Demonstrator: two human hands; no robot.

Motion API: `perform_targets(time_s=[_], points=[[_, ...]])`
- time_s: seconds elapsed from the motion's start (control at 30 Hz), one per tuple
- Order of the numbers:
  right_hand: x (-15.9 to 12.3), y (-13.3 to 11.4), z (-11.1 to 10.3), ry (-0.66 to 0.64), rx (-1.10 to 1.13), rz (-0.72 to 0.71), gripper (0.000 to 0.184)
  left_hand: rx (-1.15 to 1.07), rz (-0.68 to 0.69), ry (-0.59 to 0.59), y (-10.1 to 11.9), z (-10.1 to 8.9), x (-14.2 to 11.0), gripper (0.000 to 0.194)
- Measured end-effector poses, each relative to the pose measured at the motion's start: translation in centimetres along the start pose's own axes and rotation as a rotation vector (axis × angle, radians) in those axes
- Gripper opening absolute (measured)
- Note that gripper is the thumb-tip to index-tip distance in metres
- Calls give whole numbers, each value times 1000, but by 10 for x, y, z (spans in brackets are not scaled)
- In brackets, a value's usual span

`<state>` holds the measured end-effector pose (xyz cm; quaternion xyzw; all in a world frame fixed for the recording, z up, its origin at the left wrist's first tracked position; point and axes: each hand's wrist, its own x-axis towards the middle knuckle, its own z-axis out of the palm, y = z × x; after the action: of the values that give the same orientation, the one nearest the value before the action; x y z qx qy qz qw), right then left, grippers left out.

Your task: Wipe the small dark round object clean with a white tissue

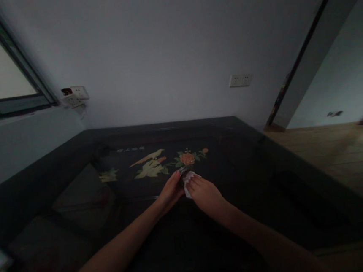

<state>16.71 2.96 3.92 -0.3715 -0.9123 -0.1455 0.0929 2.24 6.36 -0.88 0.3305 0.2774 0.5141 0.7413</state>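
Note:
My left hand (171, 190) and my right hand (204, 192) meet over the middle of a glossy black table (251, 168). Between them is a small white crumpled piece (188, 179), like paper or cloth. My right hand's fingers are curled round it. My left hand's fingertips pinch a small dark thing at its top edge, too dim to name. Just beyond the hands, the tabletop carries a painted bird (150, 163) and an orange flower (187, 158).
The table stands in a corner against a pale wall with a socket plate (240, 80). More sockets (75, 96) sit by a dark-framed window (11, 74) at the left. Wooden floor (338, 156) and a doorway lie to the right.

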Motion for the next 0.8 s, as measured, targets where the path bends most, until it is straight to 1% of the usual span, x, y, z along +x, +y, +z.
perform_targets(time_s=[0.13, 0.23, 0.33, 0.47, 0.53, 0.57, 0.6, 0.67, 0.73, 0.8], points=[[0, -3, 4, -10, 16, 53, 30, 24, 2, 11, 2, 5, -3, 36], [0, -4, 3, -4, 178, 84, 34, 9, 34, 13, 3, 9, -3, 38], [0, -5, 2, 58, 495, 195, 42, 13, 40, 17, 2, 8, -3, 39], [5, -6, 6, 220, 1017, 377, 50, 5, 58, 14, 1, 4, -4, 34], [7, -5, 7, 283, 1210, 421, 50, -5, 60, 9, 1, 4, -5, 34], [8, -5, 8, 301, 1265, 429, 50, -7, 57, 10, 2, 4, -5, 34], [9, -5, 7, 305, 1284, 430, 50, -6, 53, 11, 2, 5, -5, 36], [8, -5, 4, 267, 1215, 408, 50, 0, 50, 13, 3, 7, -6, 38], [6, -3, 0, 169, 1040, 352, 50, 7, 54, 15, 4, 9, -6, 38], [3, 2, -4, 46, 828, 250, 48, 19, 65, 6, 5, 11, -6, 38]])
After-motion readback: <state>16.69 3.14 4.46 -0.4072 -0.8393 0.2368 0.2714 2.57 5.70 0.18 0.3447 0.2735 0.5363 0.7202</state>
